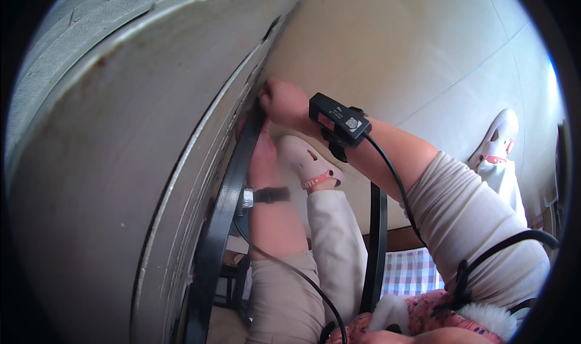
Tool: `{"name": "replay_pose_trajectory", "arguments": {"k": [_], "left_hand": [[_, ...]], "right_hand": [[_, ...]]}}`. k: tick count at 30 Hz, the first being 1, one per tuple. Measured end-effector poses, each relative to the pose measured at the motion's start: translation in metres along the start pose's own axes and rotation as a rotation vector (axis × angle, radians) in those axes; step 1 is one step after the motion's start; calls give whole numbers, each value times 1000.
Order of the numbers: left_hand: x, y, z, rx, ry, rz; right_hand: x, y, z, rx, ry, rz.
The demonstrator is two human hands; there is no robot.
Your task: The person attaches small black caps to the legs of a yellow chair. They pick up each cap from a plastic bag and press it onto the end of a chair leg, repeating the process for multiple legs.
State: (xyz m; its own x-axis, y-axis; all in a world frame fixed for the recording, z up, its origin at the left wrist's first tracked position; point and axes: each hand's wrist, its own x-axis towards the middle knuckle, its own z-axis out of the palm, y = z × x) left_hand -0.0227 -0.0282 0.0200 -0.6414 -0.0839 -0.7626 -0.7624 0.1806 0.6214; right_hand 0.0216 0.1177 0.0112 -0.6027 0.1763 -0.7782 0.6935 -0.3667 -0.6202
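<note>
At the upper middle, my right hand (pixel 284 105) is closed, its fingers curled in beside the far end of a black bar (pixel 223 217). Whatever those fingers grip is too small or hidden to make out. My left hand (pixel 262 156) reaches in low, right by the same bar, which covers its fingers. A large grey panel (pixel 115 174) with a worn, whitish edge fills the left side, close against both hands.
A black box with a cable (pixel 340 120) is strapped on my right wrist; a dark band (pixel 270 195) circles the left. White clogs (pixel 305 159) stand on the tiled floor (pixel 387 53). Another black bar (pixel 376 241) rises near a checked cloth (pixel 408 271).
</note>
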Motion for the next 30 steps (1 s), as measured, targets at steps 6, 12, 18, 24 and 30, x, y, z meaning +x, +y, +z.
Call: {"name": "replay_pose_trajectory", "arguments": {"k": [6,12,18,24,30], "left_hand": [[7,2,6,136,-97,2],[26,9,15,86,-360,-143],[38,22,24,299,-258,-259],[29,30,35,304,-185,-227],[21,33,29,395,-168,-190]], "right_hand": [[-5,12,-3,-16,60,-32],[-6,23,-14,-84,23,-7],[7,31,-26,-139,16,-207],[30,33,-33,-339,-125,-434],[52,14,-46,-474,-333,-378]]}}
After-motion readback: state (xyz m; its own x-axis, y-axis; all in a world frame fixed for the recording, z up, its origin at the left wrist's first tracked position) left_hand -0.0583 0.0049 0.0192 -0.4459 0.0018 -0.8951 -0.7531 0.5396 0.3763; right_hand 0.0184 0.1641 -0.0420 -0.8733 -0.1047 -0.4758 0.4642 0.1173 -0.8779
